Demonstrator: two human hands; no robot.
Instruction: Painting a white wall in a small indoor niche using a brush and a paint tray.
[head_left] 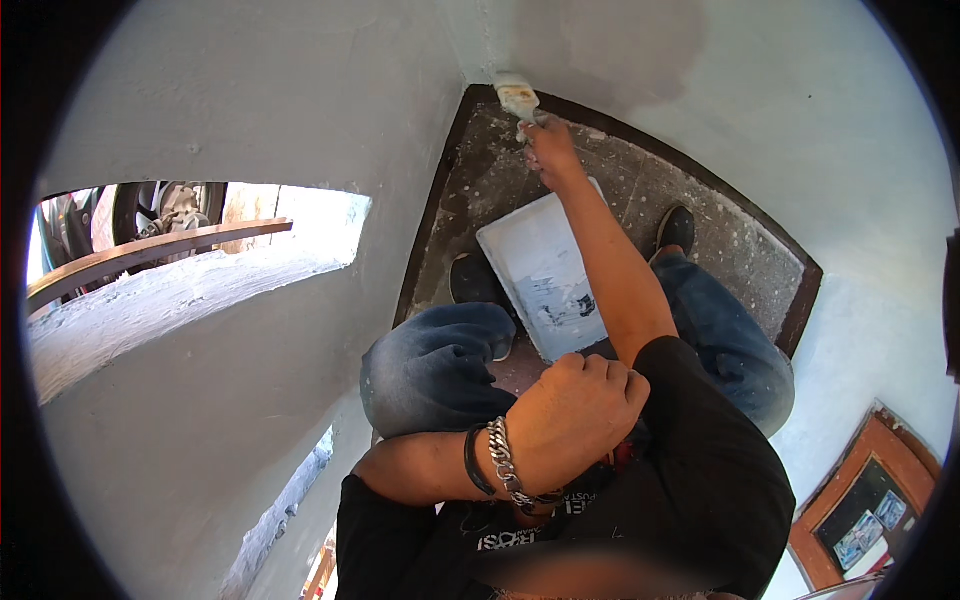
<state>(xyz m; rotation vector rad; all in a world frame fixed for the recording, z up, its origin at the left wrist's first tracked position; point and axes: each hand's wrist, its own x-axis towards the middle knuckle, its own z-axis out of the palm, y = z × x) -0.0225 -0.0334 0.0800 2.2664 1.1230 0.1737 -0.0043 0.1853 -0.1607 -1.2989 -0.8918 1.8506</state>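
My right hand reaches out to the far corner, its fingers closed round the handle of a paintbrush. The wide brush head is coated in pale paint and touches the foot of the wall, just above the dark skirting. Below my right forearm, a white paint tray rests on the floor between my feet, with pale paint and dark smears in it. Close to my chest, by the right upper arm, my left hand is curled into a fist. Its palm and fingertips are hidden, so anything in it cannot be seen.
Grey-white walls meet in the far corner. Dark skirting edges the paint-spotted floor. An opening in the left wall shows a wooden bar and a vehicle wheel. A brown wooden frame stands at the lower right.
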